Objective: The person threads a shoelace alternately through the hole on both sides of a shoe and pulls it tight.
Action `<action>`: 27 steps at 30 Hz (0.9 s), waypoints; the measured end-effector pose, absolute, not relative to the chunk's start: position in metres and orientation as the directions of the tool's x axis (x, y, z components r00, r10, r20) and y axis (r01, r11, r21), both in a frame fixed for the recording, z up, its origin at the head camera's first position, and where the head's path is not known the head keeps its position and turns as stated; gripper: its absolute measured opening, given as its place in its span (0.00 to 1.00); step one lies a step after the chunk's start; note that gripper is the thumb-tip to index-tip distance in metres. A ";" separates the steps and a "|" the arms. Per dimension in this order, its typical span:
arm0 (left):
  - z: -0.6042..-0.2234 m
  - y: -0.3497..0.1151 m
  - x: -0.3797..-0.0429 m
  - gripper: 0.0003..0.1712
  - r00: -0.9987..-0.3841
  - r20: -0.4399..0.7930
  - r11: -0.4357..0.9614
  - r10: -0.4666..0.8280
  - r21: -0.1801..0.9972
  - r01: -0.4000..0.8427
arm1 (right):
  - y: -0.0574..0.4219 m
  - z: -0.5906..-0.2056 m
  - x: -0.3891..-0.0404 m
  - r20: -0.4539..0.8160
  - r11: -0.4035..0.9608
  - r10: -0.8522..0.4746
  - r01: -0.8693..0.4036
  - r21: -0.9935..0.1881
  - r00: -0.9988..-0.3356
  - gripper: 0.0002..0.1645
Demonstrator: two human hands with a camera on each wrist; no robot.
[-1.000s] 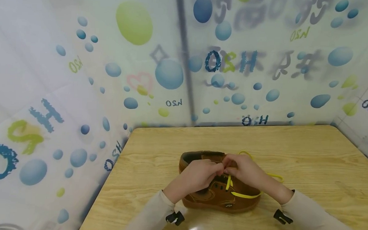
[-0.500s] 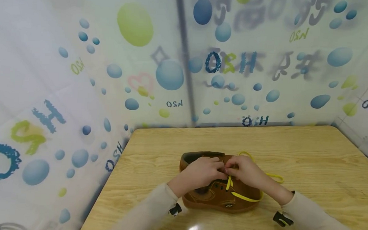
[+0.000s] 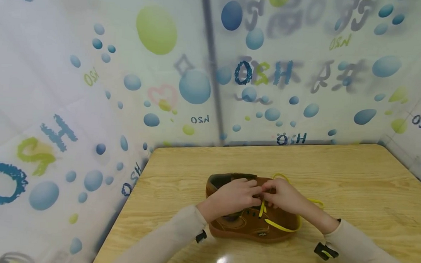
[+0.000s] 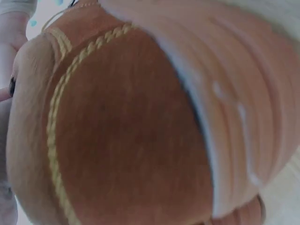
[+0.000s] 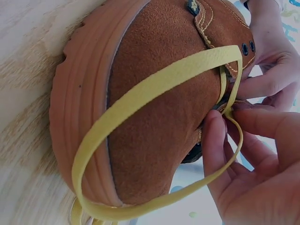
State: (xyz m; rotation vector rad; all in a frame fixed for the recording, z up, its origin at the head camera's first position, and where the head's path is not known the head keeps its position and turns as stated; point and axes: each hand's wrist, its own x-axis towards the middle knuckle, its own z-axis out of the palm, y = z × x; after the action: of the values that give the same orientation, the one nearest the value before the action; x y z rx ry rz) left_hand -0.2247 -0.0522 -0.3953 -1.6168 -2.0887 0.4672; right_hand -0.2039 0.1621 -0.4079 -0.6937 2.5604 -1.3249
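Observation:
A brown suede shoe [image 3: 234, 233] with yellow stitching lies sideways on the table, its toe to the right. A yellow shoelace [image 5: 154, 86] runs through its front and loops over the toe. My right hand [image 3: 284, 196] pinches this lace between thumb and index finger near the tongue, clearest in the right wrist view. Beside it, my left hand [image 3: 230, 197] reaches across the shoe opening, bent fingers right at the eyelets [image 5: 244, 48]; whether they grip anything I cannot tell. The left wrist view is filled by the shoe's side and its ridged sole [image 4: 253, 103].
The shoe rests on a light wooden table [image 3: 174, 173]. Behind and to the left stand white walls [image 3: 186, 37] printed with blue and green drops. A loose yellow lace loop [image 3: 315, 202] lies beyond the right wrist. Black clips [image 3: 326, 251] hang at both sleeves.
My left hand has shifted slightly right over the shoe, its fingers spreading from a tighter curl beside my right hand. The right hand stays nearly in place; the shoe has barely moved.

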 end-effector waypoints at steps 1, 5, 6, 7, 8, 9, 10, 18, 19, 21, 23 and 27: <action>-0.395 -0.053 -0.225 0.11 -0.208 0.142 0.252 0.968 -0.526 0.812 | 0.162 -0.408 -0.204 0.053 0.492 -0.485 -0.322 -0.809 -0.873 0.10; -0.397 -0.053 -0.226 0.13 -0.205 0.143 0.250 0.968 -0.542 0.802 | 0.163 -0.407 -0.203 0.042 0.492 -0.486 -0.313 -0.812 -0.873 0.12; -0.397 -0.053 -0.226 0.12 -0.200 0.147 0.248 0.969 -0.547 0.799 | 0.163 -0.407 -0.203 0.039 0.497 -0.480 -0.308 -0.811 -0.877 0.12; -0.398 -0.052 -0.227 0.12 -0.194 0.149 0.244 0.970 -0.557 0.794 | 0.163 -0.407 -0.203 0.035 0.497 -0.477 -0.302 -0.814 -0.878 0.12; -0.398 -0.051 -0.227 0.11 -0.186 0.152 0.240 0.971 -0.566 0.789 | 0.163 -0.407 -0.203 0.031 0.498 -0.473 -0.296 -0.815 -0.881 0.12; -0.399 -0.051 -0.228 0.11 -0.181 0.153 0.236 0.972 -0.575 0.783 | 0.163 -0.407 -0.203 0.030 0.495 -0.475 -0.295 -0.818 -0.879 0.12; -0.400 -0.051 -0.229 0.11 -0.176 0.157 0.235 0.972 -0.578 0.781 | 0.163 -0.407 -0.203 0.024 0.497 -0.473 -0.289 -0.818 -0.881 0.12; -0.399 -0.063 -0.236 0.06 -0.327 0.298 0.315 0.897 0.091 0.945 | 0.164 -0.408 -0.202 0.002 0.482 -0.487 -0.271 -0.833 -0.874 0.14; -0.397 -0.065 -0.234 0.06 -0.366 0.309 0.297 0.878 0.249 0.922 | 0.165 -0.408 -0.202 -0.005 0.480 -0.484 -0.261 -0.837 -0.875 0.14; -0.393 -0.071 -0.230 0.05 -0.442 0.320 0.217 0.838 0.548 0.808 | 0.167 -0.409 -0.203 -0.026 0.472 -0.479 -0.233 -0.850 -0.878 0.14; -0.385 -0.078 -0.223 0.06 -0.499 0.326 0.104 0.803 0.748 0.656 | 0.169 -0.409 -0.203 -0.040 0.457 -0.481 -0.211 -0.864 -0.876 0.13; -0.368 -0.095 -0.214 0.10 -0.565 0.373 -0.096 0.736 0.884 0.457 | 0.173 -0.408 -0.200 -0.065 0.426 -0.496 -0.178 -0.887 -0.866 0.12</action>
State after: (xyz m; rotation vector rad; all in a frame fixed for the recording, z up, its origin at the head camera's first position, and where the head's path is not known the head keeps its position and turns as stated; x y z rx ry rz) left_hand -0.2142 -0.0954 -0.3681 -1.5341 -2.2517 -1.9988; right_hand -0.1997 0.1726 -0.4082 -0.5806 2.3677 -1.4157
